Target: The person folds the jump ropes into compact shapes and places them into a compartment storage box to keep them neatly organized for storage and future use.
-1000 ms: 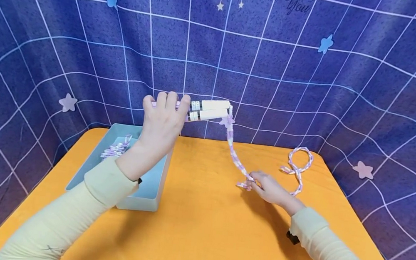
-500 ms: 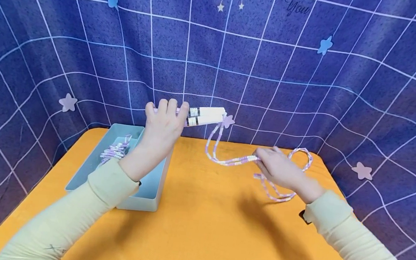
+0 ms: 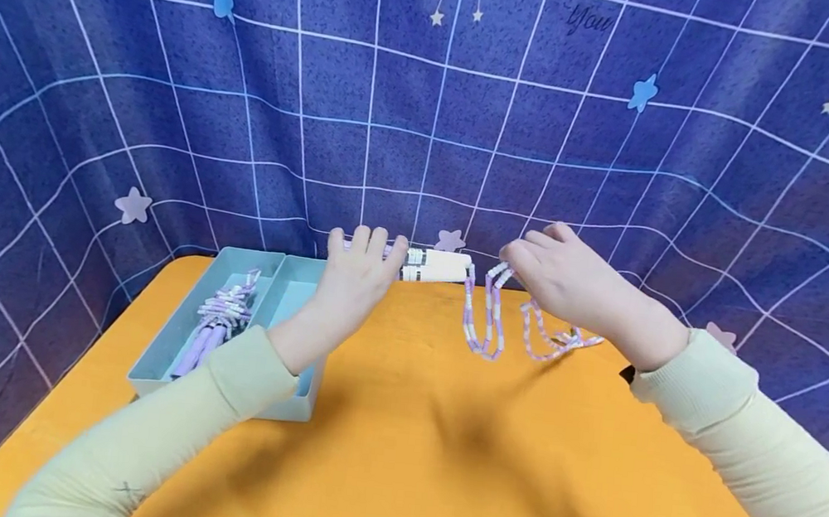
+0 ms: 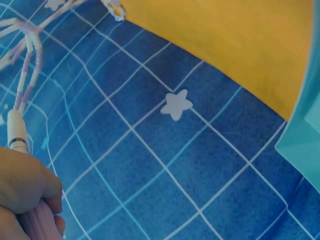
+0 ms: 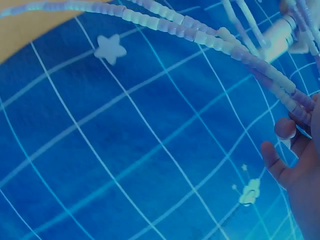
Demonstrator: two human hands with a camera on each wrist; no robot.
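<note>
My left hand point(image 3: 363, 260) grips the two white and purple handles point(image 3: 438, 267) of a beaded skipping rope, held level above the far edge of the orange table point(image 3: 403, 457). My right hand point(image 3: 534, 263) is just right of the handles and pinches the purple and white beaded rope point(image 3: 485, 319), which hangs in loops down to the table. In the left wrist view my left hand point(image 4: 25, 187) closes round a handle point(image 4: 16, 134). In the right wrist view the rope point(image 5: 200, 35) runs past my fingers point(image 5: 280, 150).
A pale blue two-part tray point(image 3: 281, 400) stands at the table's left, with another beaded rope point(image 3: 218, 310) in its left compartment. A blue grid-patterned cloth point(image 3: 175, 102) hangs behind and beside the table.
My right hand has risen from the table to beside the handles, bringing the rope up into hanging loops. My left hand has sunk a little and shifted right.
</note>
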